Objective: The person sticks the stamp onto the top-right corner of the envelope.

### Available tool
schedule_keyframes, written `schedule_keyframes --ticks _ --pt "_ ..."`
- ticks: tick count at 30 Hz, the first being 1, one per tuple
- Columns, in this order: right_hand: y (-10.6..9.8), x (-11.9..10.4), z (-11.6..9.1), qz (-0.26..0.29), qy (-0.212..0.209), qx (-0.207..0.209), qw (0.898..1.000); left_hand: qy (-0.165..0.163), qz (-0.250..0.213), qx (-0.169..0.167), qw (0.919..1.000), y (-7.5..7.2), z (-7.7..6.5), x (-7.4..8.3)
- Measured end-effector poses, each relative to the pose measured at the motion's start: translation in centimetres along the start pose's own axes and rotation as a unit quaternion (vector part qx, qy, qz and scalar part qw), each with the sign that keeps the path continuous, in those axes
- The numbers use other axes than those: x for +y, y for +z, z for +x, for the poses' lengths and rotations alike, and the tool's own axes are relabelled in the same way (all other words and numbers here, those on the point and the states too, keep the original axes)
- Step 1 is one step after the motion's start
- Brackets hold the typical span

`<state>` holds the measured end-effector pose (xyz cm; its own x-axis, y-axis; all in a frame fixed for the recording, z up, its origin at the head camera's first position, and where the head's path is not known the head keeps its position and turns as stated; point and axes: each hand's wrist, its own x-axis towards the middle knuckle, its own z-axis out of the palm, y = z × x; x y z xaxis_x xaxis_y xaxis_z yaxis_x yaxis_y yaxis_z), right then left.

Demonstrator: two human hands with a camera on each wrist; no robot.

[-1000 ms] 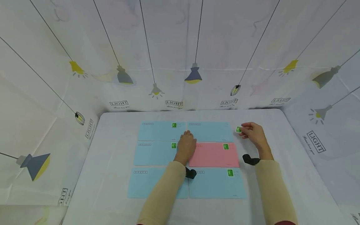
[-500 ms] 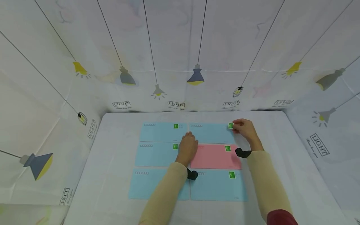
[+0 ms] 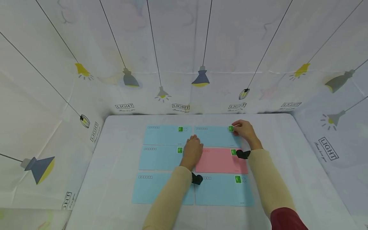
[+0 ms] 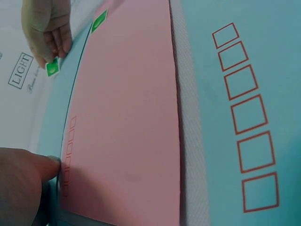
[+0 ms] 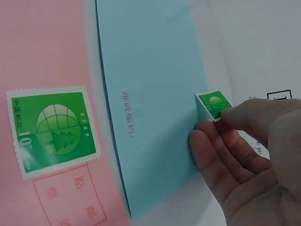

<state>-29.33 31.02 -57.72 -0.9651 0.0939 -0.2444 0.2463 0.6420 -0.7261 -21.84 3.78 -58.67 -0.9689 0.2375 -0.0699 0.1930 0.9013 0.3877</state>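
Between thumb and fingers my right hand (image 3: 244, 130) pinches a green postage stamp (image 5: 215, 104) with a white perforated edge. The stamp is over the top right corner of the back right blue envelope (image 3: 214, 135). My left hand (image 3: 192, 152) rests with relaxed fingers where the middle envelopes meet, its thumb (image 4: 49, 165) at the left end of the pink envelope (image 4: 127, 117). That pink envelope bears a green stamp (image 5: 54, 131) beside a red printed box.
Other blue envelopes, one at the back left (image 3: 162, 135), one at the middle left (image 3: 158, 159) and one at the front right (image 3: 221, 191), carry green stamps. The front left envelope (image 3: 149, 190) is partly under my left sleeve. A lamp-print sheet surrounds the white table (image 3: 115, 153).
My right hand has carried the stamp left, from beside the back right blue envelope to over its top right corner. The left hand has stayed in place on the envelopes.
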Motion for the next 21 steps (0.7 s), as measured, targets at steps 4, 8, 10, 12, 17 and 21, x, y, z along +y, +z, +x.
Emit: schedule_keyframes --ticks 4,8,10,12,17,21 --pt "0.3 -0.1 0.0 -0.014 0.012 -0.012 1.0 0.001 0.009 -0.005 0.9999 0.1 0.0 0.0" --pt "0.6 -0.2 0.1 -0.02 0.018 -0.008 1.0 0.002 0.019 -0.007 0.9998 0.2 0.1 -0.1" --pt "0.8 -0.1 0.3 -0.025 0.02 -0.002 0.999 0.002 0.018 -0.005 0.9998 0.3 0.1 -0.1" --pt "1.0 0.0 0.5 -0.039 0.015 0.004 0.999 0.003 0.015 -0.004 0.9999 0.3 0.1 -0.1" --pt "1.4 0.2 0.6 -0.078 -0.001 0.028 0.997 0.004 0.018 0.004 0.9998 0.3 0.1 -0.1" --pt "1.7 0.1 0.5 -0.099 -0.011 0.041 0.994 0.004 0.017 0.01 0.9998 0.2 0.1 -0.1"
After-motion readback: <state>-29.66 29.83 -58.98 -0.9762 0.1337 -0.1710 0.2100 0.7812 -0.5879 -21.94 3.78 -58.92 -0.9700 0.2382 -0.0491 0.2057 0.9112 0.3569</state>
